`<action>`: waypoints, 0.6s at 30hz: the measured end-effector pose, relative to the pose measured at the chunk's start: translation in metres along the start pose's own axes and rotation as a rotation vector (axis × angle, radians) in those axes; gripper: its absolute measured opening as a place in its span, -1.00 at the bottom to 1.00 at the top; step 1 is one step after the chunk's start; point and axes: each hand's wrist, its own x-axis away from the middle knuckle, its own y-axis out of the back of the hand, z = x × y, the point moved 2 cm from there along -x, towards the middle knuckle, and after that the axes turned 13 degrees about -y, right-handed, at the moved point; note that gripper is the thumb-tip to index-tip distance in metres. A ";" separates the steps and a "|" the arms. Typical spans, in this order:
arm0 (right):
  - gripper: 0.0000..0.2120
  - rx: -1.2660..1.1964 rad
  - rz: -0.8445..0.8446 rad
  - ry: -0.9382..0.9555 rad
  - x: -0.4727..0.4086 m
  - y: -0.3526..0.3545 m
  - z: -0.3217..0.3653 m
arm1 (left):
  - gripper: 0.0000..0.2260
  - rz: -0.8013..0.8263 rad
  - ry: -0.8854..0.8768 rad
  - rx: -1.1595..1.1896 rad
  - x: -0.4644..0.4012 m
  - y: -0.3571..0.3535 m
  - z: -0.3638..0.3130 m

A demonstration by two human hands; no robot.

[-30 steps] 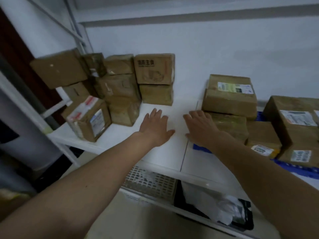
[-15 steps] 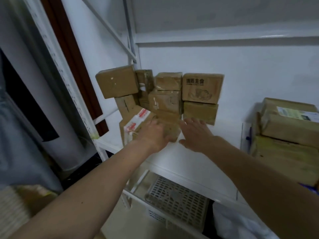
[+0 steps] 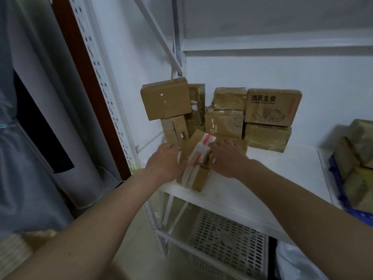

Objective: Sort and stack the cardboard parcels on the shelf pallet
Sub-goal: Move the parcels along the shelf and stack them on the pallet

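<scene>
Both hands clasp a taped cardboard parcel [image 3: 196, 158] at the front edge of the white shelf [image 3: 272, 178]: the left hand [image 3: 164, 161] on its left side, the right hand [image 3: 227, 158] on its right. Behind it, stacked parcels [image 3: 224, 120] fill the shelf's back corner, one printed box [image 3: 271, 107] topmost at right. A perforated crate [image 3: 228, 245] sits below.

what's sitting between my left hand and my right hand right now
In the head view, the red-and-white taped parcel stands between the left hand and the right hand, both gripping its sides at the shelf edge.

White perforated crate [image 3: 228, 243] under shelf, grey cloth [image 3: 30, 118] at left.
</scene>
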 end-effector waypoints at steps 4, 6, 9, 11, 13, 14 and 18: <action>-0.39 0.044 -0.009 -0.009 -0.014 -0.002 0.025 | -0.46 0.018 0.004 -0.019 -0.005 0.002 0.040; -0.44 0.067 -0.018 -0.016 -0.022 -0.001 0.035 | -0.45 0.022 0.003 -0.014 -0.010 0.002 0.054; -0.52 0.088 -0.041 -0.021 -0.041 0.006 0.047 | -0.42 0.004 0.006 -0.020 -0.022 0.006 0.073; -0.63 0.073 -0.070 -0.045 -0.057 0.013 0.053 | -0.40 -0.018 0.021 -0.008 -0.034 0.010 0.086; -0.63 0.020 -0.090 -0.077 -0.077 0.020 0.057 | -0.36 -0.053 0.053 0.036 -0.047 0.015 0.101; -0.60 -0.012 -0.094 -0.084 -0.087 0.022 0.059 | -0.34 -0.072 0.076 0.067 -0.055 0.017 0.109; -0.57 -0.165 -0.090 -0.107 -0.133 0.023 0.063 | -0.26 -0.139 0.173 0.143 -0.085 0.023 0.141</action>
